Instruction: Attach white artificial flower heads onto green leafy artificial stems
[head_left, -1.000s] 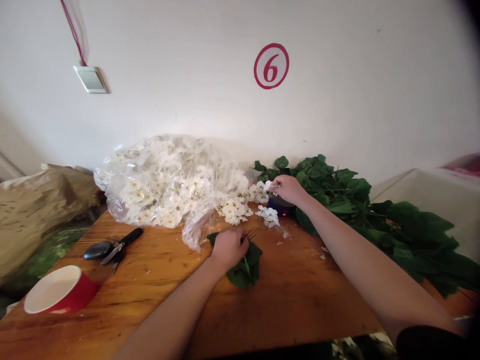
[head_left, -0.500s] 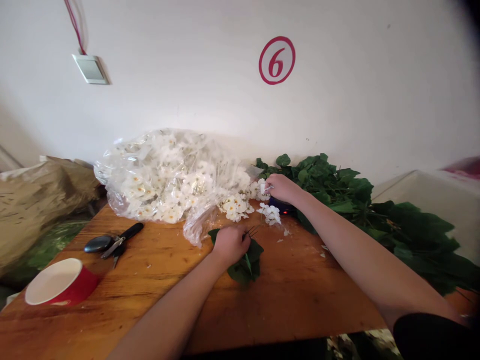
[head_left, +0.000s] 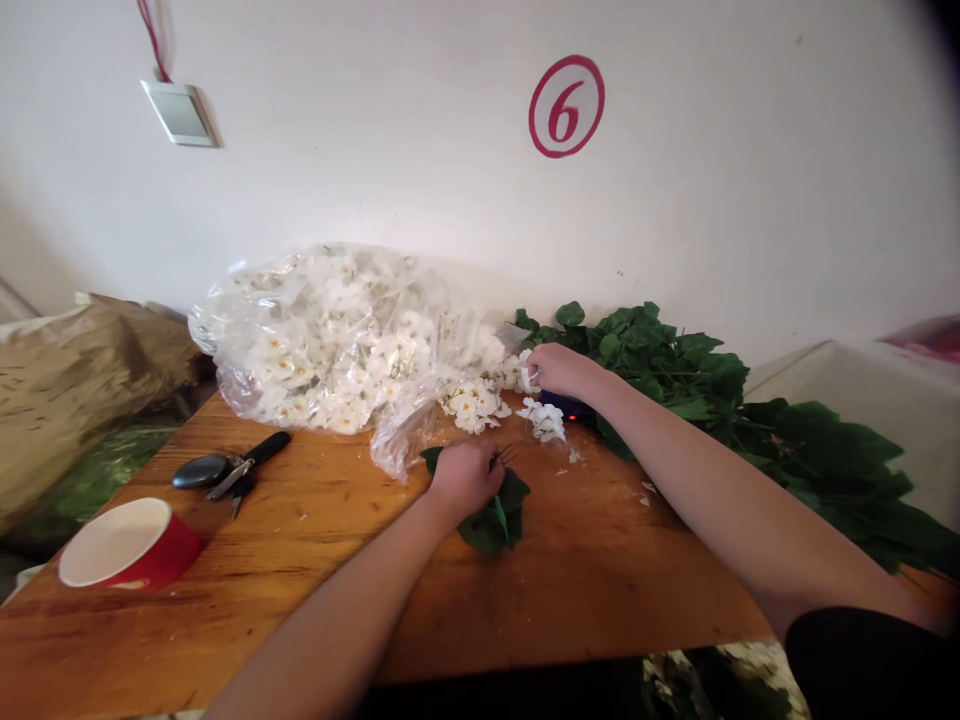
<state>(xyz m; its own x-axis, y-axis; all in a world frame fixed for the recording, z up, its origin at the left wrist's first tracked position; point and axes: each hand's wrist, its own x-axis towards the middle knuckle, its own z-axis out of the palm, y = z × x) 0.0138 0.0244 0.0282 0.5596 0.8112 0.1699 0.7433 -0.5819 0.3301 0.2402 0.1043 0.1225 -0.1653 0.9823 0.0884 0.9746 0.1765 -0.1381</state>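
Observation:
My left hand [head_left: 469,478] is closed round the stems of a green leaf sprig [head_left: 491,525], just above the tabletop. Thin dark stem ends stick out past its thumb, and leaves show below and behind the fingers. Farther back, my right hand [head_left: 561,370] is pinched at a white flower sprig [head_left: 525,372]; its fingertips are partly hidden. Under that hand sits a dark blue device [head_left: 566,407] with a small red light. A white flower cluster [head_left: 544,420] lies in front of it, and more white flowers [head_left: 474,405] spill from the clear plastic bag [head_left: 337,345].
Green leaves [head_left: 675,370] are heaped at the back right. On the left of the wooden table [head_left: 300,600] lie black-handled snips [head_left: 244,470], a dark oval object [head_left: 201,471] beside them, and a red paper bowl [head_left: 169,550]. Brown wrapping [head_left: 82,390] stands beyond the left edge.
The view has tilted down slightly, so the wall and table appear shifted. Both hands stay nearly in place, the left on the leaf sprig and the right by the flowers.

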